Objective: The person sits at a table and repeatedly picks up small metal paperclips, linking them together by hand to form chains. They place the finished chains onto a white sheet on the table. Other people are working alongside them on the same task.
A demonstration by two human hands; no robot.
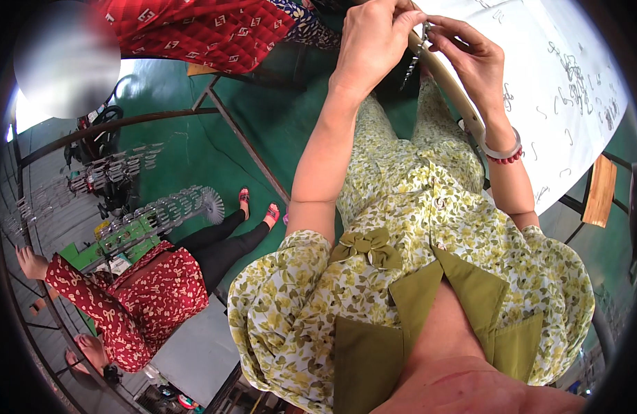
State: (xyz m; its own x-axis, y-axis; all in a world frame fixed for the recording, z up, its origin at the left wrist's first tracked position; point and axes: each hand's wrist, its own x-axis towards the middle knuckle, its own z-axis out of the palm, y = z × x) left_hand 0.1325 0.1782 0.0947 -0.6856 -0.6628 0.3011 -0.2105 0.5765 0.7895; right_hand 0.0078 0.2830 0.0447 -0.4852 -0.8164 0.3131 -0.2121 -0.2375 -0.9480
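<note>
Pinching metal chain [411, 63] in right hand [476, 65], beside left hand [373, 45] with grip unclear, top centre, near white table [532, 76].

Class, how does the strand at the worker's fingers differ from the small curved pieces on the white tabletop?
The strand hangs at the right hand, while the curved pieces lie on the white tabletop. The strand forms one narrow run; the curved pieces are spread about, some bunched, others apart. Both look slender.
</note>
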